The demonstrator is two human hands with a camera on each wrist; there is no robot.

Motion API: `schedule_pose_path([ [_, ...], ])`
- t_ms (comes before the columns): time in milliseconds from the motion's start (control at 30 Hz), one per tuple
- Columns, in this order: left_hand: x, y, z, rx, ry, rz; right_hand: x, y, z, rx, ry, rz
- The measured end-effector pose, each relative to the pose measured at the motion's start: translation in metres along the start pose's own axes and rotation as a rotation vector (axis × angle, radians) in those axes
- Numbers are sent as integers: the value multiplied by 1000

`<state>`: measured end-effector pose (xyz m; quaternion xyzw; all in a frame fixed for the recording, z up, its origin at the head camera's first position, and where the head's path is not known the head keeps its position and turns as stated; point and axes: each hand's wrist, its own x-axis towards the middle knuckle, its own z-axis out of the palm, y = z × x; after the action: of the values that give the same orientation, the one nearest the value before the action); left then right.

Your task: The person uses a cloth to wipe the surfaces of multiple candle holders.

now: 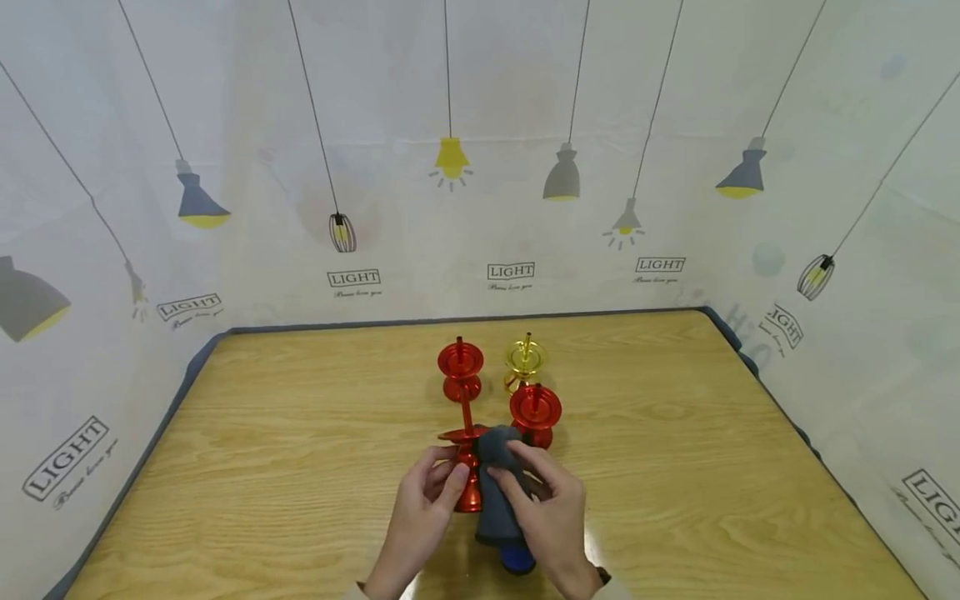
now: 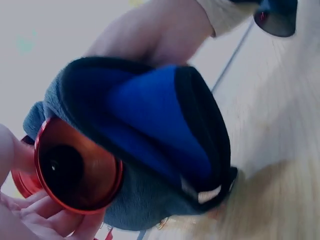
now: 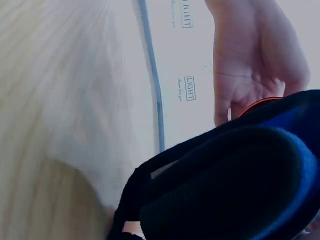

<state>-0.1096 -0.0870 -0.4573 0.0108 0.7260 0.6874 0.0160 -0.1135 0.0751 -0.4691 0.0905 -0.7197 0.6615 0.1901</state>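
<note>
My left hand (image 1: 426, 505) grips a red metallic candle holder (image 1: 468, 493) by its stem, thumb in front, with the spike pointing away from me. Its hollow base (image 2: 102, 172) faces the left wrist camera. In my right hand (image 1: 553, 510) is a dark grey cloth (image 1: 497, 504) with a blue inner side (image 2: 150, 107), pinched between thumb and fingers. The cloth lies against the right side of the candle holder and hangs down in folds. Folds of cloth (image 3: 215, 190) fill the lower part of the right wrist view and hide my right fingers there.
Beyond my hands stand two other red candle holders (image 1: 461, 363) (image 1: 536, 408) and a gold one (image 1: 525, 358), upright on the wooden table (image 1: 300, 433). Pale fabric walls (image 1: 390, 192) printed with lamps enclose the table's back and sides.
</note>
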Motion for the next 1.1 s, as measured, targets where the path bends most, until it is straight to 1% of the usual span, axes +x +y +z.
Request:
schedule_pose_path([
  [100,2,0,2,0,54,8,-2,-2,-1,-46,-1,-110],
  [167,2,1,2,-20,92,2,-3,-3,0,-48,-13,-133],
  [200,2,1,2,-30,106,-3,-3,-3,0,-41,-20,-129],
  [267,2,1,0,-59,122,-19,-2,-3,-1,-7,-35,-88],
  [333,2,1,-2,-84,120,-45,-1,-1,-1,34,-47,-24],
  [467,1,1,-7,-156,79,-110,2,1,-3,131,-81,90],
  [600,1,1,-10,-227,42,-150,6,3,-5,229,-131,168],
  [700,0,1,-10,-246,56,-141,8,4,-6,265,-142,204],
  [733,0,1,-9,-238,64,-131,8,4,-6,262,-135,212],
  [800,0,0,-8,-183,78,-92,8,4,-5,240,-110,208],
  [867,1,-2,-7,-114,83,-42,6,3,-4,183,-81,164],
  [933,1,-4,-5,-44,81,7,5,2,-3,92,-56,77],
  [1000,1,-5,-4,16,79,37,3,0,-3,-13,-45,-52],
  [1100,2,-5,-3,56,79,39,1,0,-2,-167,-33,-243],
])
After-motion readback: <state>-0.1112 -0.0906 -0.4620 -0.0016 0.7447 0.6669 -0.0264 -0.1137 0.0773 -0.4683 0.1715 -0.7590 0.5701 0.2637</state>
